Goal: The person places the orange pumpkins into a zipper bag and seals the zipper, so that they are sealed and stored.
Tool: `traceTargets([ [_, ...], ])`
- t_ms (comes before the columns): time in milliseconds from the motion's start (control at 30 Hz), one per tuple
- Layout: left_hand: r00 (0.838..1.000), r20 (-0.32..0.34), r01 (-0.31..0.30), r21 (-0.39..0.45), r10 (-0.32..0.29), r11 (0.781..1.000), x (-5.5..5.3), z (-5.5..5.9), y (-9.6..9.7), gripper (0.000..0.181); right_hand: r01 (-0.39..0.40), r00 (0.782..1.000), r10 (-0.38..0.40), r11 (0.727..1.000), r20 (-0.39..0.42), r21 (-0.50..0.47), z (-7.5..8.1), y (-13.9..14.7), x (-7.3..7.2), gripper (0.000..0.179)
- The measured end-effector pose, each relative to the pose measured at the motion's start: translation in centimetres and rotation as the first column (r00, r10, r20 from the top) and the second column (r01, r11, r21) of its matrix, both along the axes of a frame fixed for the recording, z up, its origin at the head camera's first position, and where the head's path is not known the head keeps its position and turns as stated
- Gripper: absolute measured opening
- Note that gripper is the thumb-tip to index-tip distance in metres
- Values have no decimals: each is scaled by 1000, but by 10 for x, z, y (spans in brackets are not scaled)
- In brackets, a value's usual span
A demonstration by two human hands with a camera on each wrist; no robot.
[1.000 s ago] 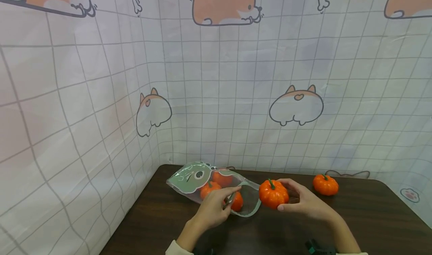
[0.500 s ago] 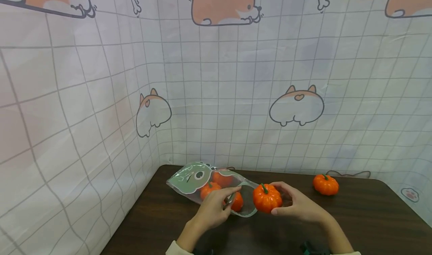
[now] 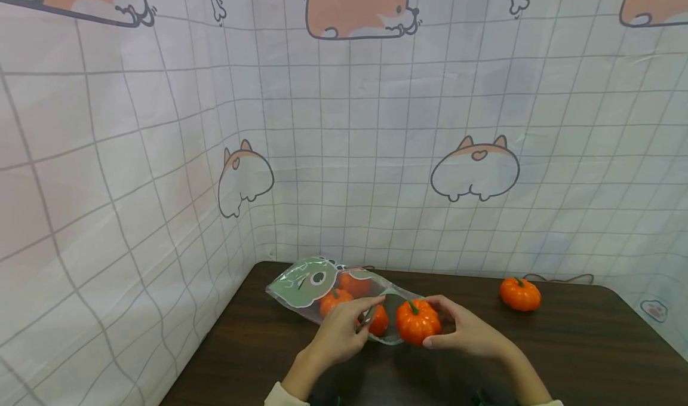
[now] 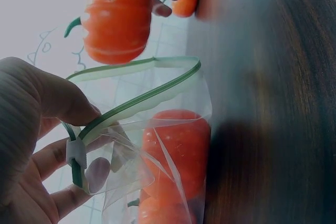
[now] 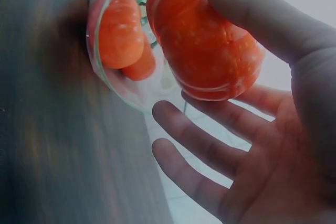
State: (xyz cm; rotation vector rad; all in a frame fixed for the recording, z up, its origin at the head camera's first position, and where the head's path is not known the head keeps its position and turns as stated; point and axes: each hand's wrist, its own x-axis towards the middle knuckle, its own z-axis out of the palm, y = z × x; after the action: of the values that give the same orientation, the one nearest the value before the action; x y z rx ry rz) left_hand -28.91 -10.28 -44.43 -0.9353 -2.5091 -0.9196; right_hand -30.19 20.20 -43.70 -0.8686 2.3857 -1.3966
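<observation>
My left hand [image 3: 341, 331] pinches the rim of a clear zip bag [image 4: 173, 85] beside its white slider [image 4: 76, 151]. The bag lies on its side with its green-edged mouth held apart, facing right. Several orange toy pumpkins [image 4: 178, 150] are inside it. My right hand [image 3: 470, 331] holds another orange pumpkin [image 3: 417, 322] between thumb and fingers, right at the bag's mouth. A green stem tops this pumpkin, and it is off the table. In the right wrist view the bagged pumpkins [image 5: 121, 30] show just beyond the held pumpkin [image 5: 205, 40].
A single orange pumpkin [image 3: 519, 294] sits on the dark wooden table [image 3: 591, 340] at the back right. Behind the table hangs a white gridded cloth [image 3: 365, 227] printed with cartoon dogs, and it also runs along the left side.
My right hand has carried its pumpkin leftward and slightly down, up to the bag's mouth. The left hand and the bag have stayed in place.
</observation>
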Motion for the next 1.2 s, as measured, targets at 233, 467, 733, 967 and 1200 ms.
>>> traceTargets([
  [233, 1000, -6, -4, 2, 4, 1000, 0, 0, 0, 61, 33, 999, -33, 999, -8, 34, -10, -10, -2, 68],
  [467, 1000, 2, -1, 2, 0, 1000, 0, 0, 0, 62, 140, 989, -135, 986, -56, 91, -19, -21, -2, 68],
  [733, 1000, 4, -3, -3, 3, 1000, 2, 1, 0, 63, 308, 951, -299, 940, -77, 145, -23, -31, 2, 74],
  [967, 1000, 21, 0, -8, 0, 1000, 6, 3, -1, 65, 370, 929, -364, 914, -68, 168, -24, -38, 8, 76],
  [1200, 999, 44, 7, -8, -6, 1000, 8, 4, -2, 67, 454, 891, -436, 868, -130, 201, -26, -44, 10, 75],
])
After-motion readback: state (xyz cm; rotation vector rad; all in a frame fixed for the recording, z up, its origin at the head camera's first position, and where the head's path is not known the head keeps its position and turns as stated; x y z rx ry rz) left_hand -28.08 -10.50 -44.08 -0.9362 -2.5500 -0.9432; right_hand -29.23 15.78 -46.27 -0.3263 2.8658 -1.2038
